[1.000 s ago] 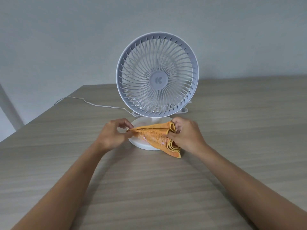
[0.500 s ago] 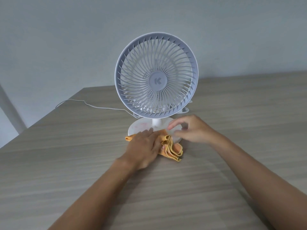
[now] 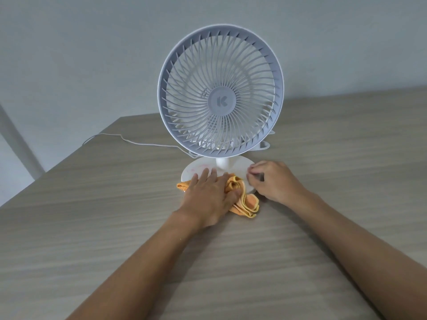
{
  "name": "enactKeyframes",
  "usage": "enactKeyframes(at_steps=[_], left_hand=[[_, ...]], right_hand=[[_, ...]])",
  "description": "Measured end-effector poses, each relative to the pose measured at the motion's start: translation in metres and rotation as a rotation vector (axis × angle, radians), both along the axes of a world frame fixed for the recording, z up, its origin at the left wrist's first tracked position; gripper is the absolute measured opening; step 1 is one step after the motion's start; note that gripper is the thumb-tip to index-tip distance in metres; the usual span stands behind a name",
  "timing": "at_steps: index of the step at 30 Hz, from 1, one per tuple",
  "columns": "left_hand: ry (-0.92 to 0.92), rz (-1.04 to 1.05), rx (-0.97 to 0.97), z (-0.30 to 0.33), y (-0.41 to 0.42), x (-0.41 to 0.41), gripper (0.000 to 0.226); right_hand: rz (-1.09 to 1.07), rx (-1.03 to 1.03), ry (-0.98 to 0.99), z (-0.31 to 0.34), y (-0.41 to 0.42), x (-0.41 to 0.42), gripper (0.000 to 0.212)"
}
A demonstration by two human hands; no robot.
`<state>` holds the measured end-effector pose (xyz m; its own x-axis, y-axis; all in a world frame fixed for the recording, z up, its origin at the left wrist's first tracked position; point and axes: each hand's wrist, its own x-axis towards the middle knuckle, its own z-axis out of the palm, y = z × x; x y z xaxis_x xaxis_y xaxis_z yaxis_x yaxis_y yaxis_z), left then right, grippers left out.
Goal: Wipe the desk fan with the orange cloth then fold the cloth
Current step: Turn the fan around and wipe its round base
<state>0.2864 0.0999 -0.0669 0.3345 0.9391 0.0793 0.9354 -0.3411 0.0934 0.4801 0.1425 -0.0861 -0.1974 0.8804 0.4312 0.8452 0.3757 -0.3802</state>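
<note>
Our left hand (image 3: 211,197) lies flat, fingers spread, palm down on the crumpled orange microfibre cloth (image 3: 246,203), pressing it rather than gripping it. Our right hand (image 3: 271,181) is loosely curled, its fingertips resting on the right edge of the round white plastic base (image 3: 240,168) and holding nothing.

The cloth sits at the front of that base, partly on it and partly on the pale wood-grain table (image 3: 115,204), with bunched folds spilling out to the right of the left hand.

We judge the step to be wiping the base of the white and grey desk fan (image 3: 220,91). To do it well, we should keep the palm flat, sweep around the stem (image 3: 222,162), and let the right hand steady the base so the top-heavy fan does not slide or tip. A faint pinkish smudge (image 3: 198,168) on the left of the base looks worth a pass.
</note>
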Motion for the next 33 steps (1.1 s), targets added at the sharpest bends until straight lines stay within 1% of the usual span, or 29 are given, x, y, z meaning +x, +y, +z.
enactKeyframes(at_steps=[2, 4, 7, 10, 13, 15, 17, 18, 21, 23, 24, 26, 29, 30, 33], left_hand=[[-0.046, 0.006, -0.019, 0.005, 0.005, -0.002, 0.057], [-0.098, 0.052, -0.010, 0.007, 0.010, -0.008, 0.049], [-0.133, 0.137, 0.128, 0.006, 0.021, -0.019, 0.037], [-0.221, 0.248, 0.250, 0.005, 0.034, -0.032, 0.039], [-0.431, 0.350, 0.315, 0.007, 0.053, -0.041, 0.033], [-0.611, 0.408, 0.327, 0.011, 0.065, -0.041, 0.024], [-0.755, 0.452, 0.328, 0.012, 0.078, -0.038, 0.018], [-0.799, 0.473, 0.324, 0.010, 0.085, -0.036, 0.015], [-0.865, 0.516, 0.307, 0.006, 0.100, -0.031, 0.018], [-0.806, 0.495, 0.293, 0.007, 0.103, -0.028, 0.020], [-0.727, 0.461, 0.290, 0.008, 0.101, -0.027, 0.021], [-0.556, 0.330, 0.260, 0.009, 0.095, -0.025, 0.028], [-0.356, 0.159, 0.067, 0.005, 0.086, -0.027, 0.044], [-0.310, 0.123, 0.039, 0.002, 0.085, -0.029, 0.044], [-0.239, 0.045, 0.067, -0.001, 0.081, -0.031, 0.041]], right_hand=[[-0.004, 0.008, 0.009, -0.001, 0.002, 0.001, 0.041], [-0.006, 0.005, 0.014, 0.000, 0.002, 0.001, 0.037], [-0.014, 0.025, 0.024, -0.001, 0.000, 0.000, 0.032], [-0.011, 0.034, 0.035, 0.000, -0.002, -0.003, 0.035], [-0.015, 0.036, 0.029, 0.001, -0.003, -0.004, 0.036], [-0.013, 0.050, 0.010, 0.001, -0.004, -0.003, 0.034], [-0.009, 0.059, 0.001, 0.001, -0.003, -0.003, 0.033], [-0.010, 0.066, 0.002, 0.001, -0.003, -0.003, 0.033], [-0.015, 0.073, 0.001, 0.000, -0.001, -0.003, 0.036], [-0.017, 0.062, 0.014, 0.000, 0.001, -0.003, 0.038], [-0.018, 0.057, 0.025, 0.000, 0.001, -0.002, 0.038], [-0.014, 0.058, 0.032, -0.001, 0.001, -0.001, 0.037], [-0.004, 0.061, 0.011, -0.001, 0.000, -0.001, 0.034], [-0.008, 0.060, 0.006, 0.000, 0.000, -0.001, 0.033], [-0.026, 0.027, 0.003, 0.000, -0.002, -0.002, 0.035]])
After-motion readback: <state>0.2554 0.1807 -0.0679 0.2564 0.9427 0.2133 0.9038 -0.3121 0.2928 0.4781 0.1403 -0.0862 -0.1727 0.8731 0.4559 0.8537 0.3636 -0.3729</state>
